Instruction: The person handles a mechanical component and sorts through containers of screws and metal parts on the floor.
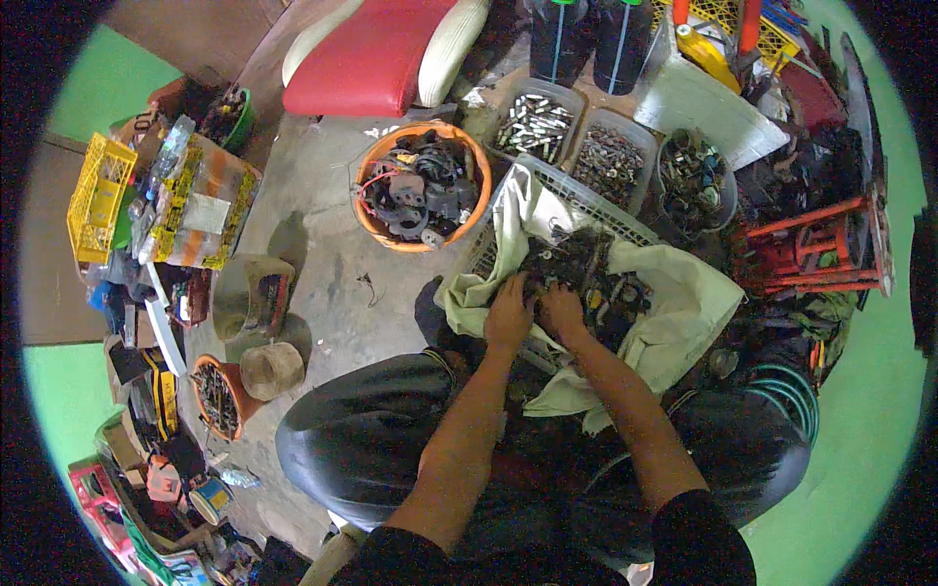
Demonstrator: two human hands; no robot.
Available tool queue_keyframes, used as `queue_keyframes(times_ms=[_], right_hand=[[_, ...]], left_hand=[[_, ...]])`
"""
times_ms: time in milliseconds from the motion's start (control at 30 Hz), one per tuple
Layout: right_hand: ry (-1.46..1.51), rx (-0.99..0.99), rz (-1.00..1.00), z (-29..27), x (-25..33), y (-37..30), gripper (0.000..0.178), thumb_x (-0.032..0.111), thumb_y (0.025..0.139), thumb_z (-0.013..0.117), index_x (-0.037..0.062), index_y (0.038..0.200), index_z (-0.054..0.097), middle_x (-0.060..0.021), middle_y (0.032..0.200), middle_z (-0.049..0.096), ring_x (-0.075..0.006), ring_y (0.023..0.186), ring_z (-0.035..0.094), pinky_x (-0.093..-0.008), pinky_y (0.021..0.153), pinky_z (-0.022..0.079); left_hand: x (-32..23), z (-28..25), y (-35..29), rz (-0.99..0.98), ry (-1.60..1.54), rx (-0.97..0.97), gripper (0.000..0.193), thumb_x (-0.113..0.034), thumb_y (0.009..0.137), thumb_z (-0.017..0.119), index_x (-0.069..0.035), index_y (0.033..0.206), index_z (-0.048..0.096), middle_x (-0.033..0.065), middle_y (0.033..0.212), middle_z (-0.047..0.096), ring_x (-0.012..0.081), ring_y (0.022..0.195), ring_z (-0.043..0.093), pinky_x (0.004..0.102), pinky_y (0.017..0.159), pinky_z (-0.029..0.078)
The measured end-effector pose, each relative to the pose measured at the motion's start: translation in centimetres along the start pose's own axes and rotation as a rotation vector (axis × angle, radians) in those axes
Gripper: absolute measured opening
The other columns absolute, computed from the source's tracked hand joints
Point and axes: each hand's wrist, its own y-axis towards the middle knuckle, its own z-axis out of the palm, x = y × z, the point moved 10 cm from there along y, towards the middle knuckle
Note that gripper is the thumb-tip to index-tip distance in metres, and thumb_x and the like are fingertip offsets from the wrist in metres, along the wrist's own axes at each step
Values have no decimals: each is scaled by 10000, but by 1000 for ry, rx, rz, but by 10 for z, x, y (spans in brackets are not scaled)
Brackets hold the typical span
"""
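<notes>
In front of me stands a plastic crate [640, 232] lined with a pale green cloth sack [674, 303]. Inside the sack lies a heap of small, dark, greasy metal parts [576, 264]. My left hand [509, 311] is at the near left edge of the heap, its fingers curled inward. Close beside it, my right hand [561, 314] also has bent fingers, down among the parts. Both hands look closed at the fingertips, which are partly hidden; what they hold is too small and dark to name.
Beyond the crate are a bin of silvery cylinders [535, 125], a bin of small mixed parts [611, 161] and a round tub [696, 181]. An orange basin [479, 166] of dark parts stands left. Nearby are a tipped orange bucket [249, 396] and a red-white seat [366, 59].
</notes>
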Motion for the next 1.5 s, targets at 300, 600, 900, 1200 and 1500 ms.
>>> queue_keyframes(times_ms=[300, 600, 900, 1200, 1500], right_hand=[[657, 173, 175, -18, -43, -7, 573, 399, 748, 665, 1, 1149, 571, -221, 1134, 582, -275, 907, 628, -398, 775, 500], [1714, 66, 426, 33, -83, 2, 446, 409, 900, 492, 48, 1150, 562, -101, 1095, 611, -216, 978, 575, -377, 877, 445], [2200, 214, 522, -17, 7, -11, 242, 335, 832, 600, 105, 909, 610, -45, 830, 632, -206, 746, 586, -384, 719, 481], [1026, -81, 286, -57, -37, 12, 507, 295, 788, 674, 15, 1183, 521, -162, 1027, 610, -310, 957, 583, -409, 853, 456], [656, -235, 14, -44, -10, -19, 671, 125, 766, 636, -10, 1338, 314, -287, 1365, 308, -438, 1257, 342, -456, 1054, 317]], left_hand=[[6, 0, -3, -86, 35, -27, 521, -117, 799, 618, -46, 1271, 409, 194, 1242, 491, 358, 1149, 482, 410, 940, 439], [-17, -6, -3, 17, -37, -45, 525, -213, 808, 643, -63, 1262, 426, 175, 1222, 515, 366, 1054, 553, 419, 850, 492], [-18, -15, -8, -19, -60, 77, 544, -184, 787, 621, -98, 1289, 429, 219, 1252, 452, 396, 1057, 538, 434, 876, 478], [18, 11, -4, -28, 42, -110, 548, -166, 747, 602, -50, 1265, 465, 213, 1175, 546, 382, 969, 584, 461, 813, 499], [15, 8, -6, -144, 107, 89, 458, -222, 689, 652, -148, 1135, 577, 165, 877, 642, 355, 755, 629, 466, 664, 522]])
